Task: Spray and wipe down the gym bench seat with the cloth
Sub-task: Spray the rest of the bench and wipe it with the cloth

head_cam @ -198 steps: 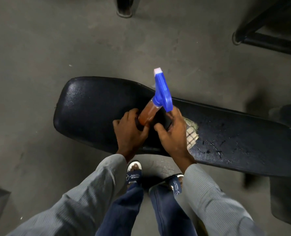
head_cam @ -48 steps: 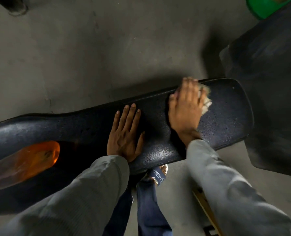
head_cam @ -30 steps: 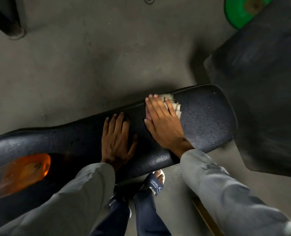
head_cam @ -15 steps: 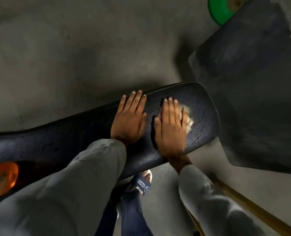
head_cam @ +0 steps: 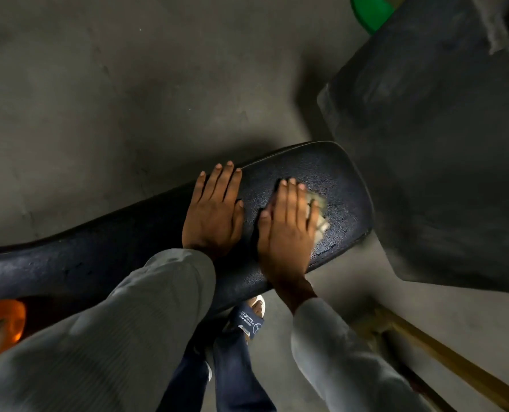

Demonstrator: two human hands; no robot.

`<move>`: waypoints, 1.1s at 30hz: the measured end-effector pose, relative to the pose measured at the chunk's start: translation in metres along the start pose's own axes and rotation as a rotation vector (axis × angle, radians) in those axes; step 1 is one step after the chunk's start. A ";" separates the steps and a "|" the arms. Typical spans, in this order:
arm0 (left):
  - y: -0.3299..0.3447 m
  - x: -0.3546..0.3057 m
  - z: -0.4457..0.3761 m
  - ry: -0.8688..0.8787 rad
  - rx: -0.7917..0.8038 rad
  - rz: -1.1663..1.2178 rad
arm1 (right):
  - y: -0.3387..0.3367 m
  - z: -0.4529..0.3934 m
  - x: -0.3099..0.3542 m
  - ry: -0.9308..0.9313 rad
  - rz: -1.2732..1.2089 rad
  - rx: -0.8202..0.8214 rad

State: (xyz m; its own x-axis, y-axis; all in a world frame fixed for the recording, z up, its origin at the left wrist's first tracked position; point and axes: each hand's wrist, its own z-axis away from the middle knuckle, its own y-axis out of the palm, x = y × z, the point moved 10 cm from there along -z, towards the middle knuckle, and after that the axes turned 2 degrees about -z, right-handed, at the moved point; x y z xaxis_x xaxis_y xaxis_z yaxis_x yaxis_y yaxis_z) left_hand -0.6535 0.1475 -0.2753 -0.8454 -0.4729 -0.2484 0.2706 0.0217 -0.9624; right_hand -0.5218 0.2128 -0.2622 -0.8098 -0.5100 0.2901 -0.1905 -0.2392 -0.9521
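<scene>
The black padded bench seat (head_cam: 342, 185) runs from the lower left to its rounded right end. My right hand (head_cam: 289, 227) lies flat on the pale checked cloth (head_cam: 318, 215), pressing it onto the seat near that end; only the cloth's right edge shows past my fingers. My left hand (head_cam: 214, 212) rests flat on the seat just to the left, fingers spread, holding nothing. The orange spray bottle (head_cam: 0, 322) lies on the seat at the far left edge of view, mostly cut off. Wet streaks shine on the pad by the cloth.
A big dark grey pad or block (head_cam: 443, 162) stands close against the bench's right end. A green disc (head_cam: 369, 10) shows at the top right. A wooden bar (head_cam: 455, 361) runs along the floor at the lower right. My sandalled foot (head_cam: 250, 316) is under the bench. Grey concrete floor lies beyond.
My right hand has slid the cloth a little towards the near edge of the seat's right end. My left hand stays flat on the pad beside it. The bottle has not moved.
</scene>
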 end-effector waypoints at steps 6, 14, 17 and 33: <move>-0.002 -0.002 0.000 0.008 -0.029 0.011 | -0.016 -0.098 -0.034 -0.201 0.043 -0.023; -0.002 0.000 -0.001 -0.001 -0.016 0.011 | -0.016 0.010 -0.050 0.273 0.089 -0.127; 0.000 0.000 -0.001 -0.006 0.001 0.010 | 0.007 0.001 0.013 0.034 0.026 -0.011; -0.001 -0.001 -0.002 -0.008 -0.008 -0.018 | 0.000 -0.018 0.004 -0.018 0.029 0.008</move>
State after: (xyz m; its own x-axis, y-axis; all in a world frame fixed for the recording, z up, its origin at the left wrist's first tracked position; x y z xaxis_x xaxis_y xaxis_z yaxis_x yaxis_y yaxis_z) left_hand -0.6533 0.1496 -0.2742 -0.8462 -0.4807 -0.2299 0.2515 0.0201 -0.9677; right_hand -0.5356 0.2255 -0.2630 -0.8049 -0.5315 0.2641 -0.1624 -0.2307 -0.9594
